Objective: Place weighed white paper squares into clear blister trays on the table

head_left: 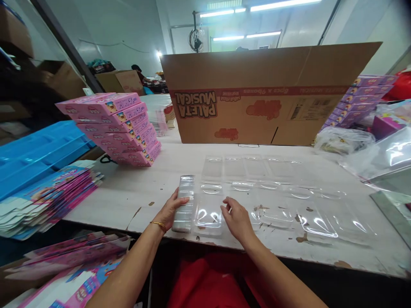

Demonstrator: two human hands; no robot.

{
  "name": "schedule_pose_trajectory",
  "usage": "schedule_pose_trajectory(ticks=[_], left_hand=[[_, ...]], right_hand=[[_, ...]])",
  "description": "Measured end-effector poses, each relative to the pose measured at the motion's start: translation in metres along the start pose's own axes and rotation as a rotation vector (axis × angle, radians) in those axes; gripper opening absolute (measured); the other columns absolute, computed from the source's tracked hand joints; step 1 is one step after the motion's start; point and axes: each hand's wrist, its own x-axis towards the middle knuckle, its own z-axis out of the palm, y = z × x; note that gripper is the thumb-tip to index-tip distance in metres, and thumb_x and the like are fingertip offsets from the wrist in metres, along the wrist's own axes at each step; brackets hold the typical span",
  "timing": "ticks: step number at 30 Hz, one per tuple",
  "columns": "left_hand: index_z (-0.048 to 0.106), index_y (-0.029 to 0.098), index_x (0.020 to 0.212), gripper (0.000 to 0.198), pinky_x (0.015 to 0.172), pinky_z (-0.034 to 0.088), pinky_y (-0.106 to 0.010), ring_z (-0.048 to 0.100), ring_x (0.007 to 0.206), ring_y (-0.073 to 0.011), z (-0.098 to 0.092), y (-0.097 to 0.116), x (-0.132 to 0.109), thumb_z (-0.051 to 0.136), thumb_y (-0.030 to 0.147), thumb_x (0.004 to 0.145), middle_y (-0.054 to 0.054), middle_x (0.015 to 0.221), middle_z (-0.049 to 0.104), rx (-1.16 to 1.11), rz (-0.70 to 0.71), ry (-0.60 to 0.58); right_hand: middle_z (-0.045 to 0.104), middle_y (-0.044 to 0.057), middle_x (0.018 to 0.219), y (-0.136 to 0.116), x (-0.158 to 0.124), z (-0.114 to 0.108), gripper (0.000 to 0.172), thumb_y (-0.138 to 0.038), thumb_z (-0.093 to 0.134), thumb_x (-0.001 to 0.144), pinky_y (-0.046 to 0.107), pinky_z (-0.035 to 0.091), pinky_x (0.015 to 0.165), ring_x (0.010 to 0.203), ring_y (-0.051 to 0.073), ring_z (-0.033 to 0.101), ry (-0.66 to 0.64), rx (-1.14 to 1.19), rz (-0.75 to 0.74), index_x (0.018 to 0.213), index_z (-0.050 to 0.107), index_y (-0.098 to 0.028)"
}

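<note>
My left hand [171, 209] is closed around the side of a narrow stack of nested clear plastic trays [184, 203], which stands at the table's near edge. Right beside it lies a single clear blister tray [208, 214]. Over that tray's right edge hovers my right hand [238, 220], its fingers bent and slightly apart, with nothing visible in them. More clear trays [316, 218] are laid out in rows to the right and behind, their outlines faint against the white tabletop [154, 184].
A printed cardboard carton [257, 102] stands across the back. Pink boxes [115, 128] are stacked at left, near black scissors [107, 159], blue plastic trays [41, 149] and folded printed cards [54, 196]. Purple boxes [356, 100] and a clear bag [345, 140] are at right.
</note>
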Motion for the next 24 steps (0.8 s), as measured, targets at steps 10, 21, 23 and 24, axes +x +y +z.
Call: schedule_pose_trajectory(ticks=[10,21,23,24], left_hand=[[0.059,0.009,0.067,0.027,0.05,0.046,-0.033,0.057,0.047,-0.0192,0.013,0.008,-0.009,0.054,0.036,0.073,-0.007,0.054,0.06,-0.135,-0.157,-0.195],[0.058,0.01,0.064,0.03,0.043,0.047,-0.028,0.053,0.039,-0.0134,-0.009,0.003,-0.004,0.054,0.037,0.073,-0.004,0.046,0.058,-0.195,-0.205,-0.096],[0.057,0.01,0.064,0.028,0.041,0.046,-0.027,0.053,0.039,-0.013,-0.011,0.002,-0.004,0.055,0.037,0.072,-0.004,0.047,0.057,-0.184,-0.179,-0.077],[0.056,0.011,0.066,0.027,0.041,0.046,-0.027,0.053,0.039,-0.0127,-0.012,0.002,-0.003,0.056,0.037,0.072,-0.003,0.048,0.058,-0.178,-0.156,-0.069]], right_hand=[[0.053,-0.002,0.062,-0.038,0.008,0.075,0.03,-0.042,0.066,0.067,0.018,0.034,0.041,0.048,0.007,0.05,-0.481,0.836,0.328,0.074,0.056,-0.015],[0.057,0.0,0.058,-0.04,0.009,0.098,0.032,-0.04,0.071,0.063,0.02,0.041,0.046,0.047,0.008,0.053,-0.518,1.006,0.411,0.072,0.059,-0.012],[0.057,0.0,0.059,-0.041,0.011,0.099,0.032,-0.04,0.071,0.063,0.021,0.042,0.047,0.048,0.008,0.053,-0.521,0.982,0.399,0.073,0.059,-0.012],[0.056,-0.001,0.059,-0.041,0.012,0.099,0.031,-0.04,0.071,0.063,0.021,0.043,0.047,0.048,0.008,0.053,-0.512,0.954,0.387,0.074,0.06,-0.013]])
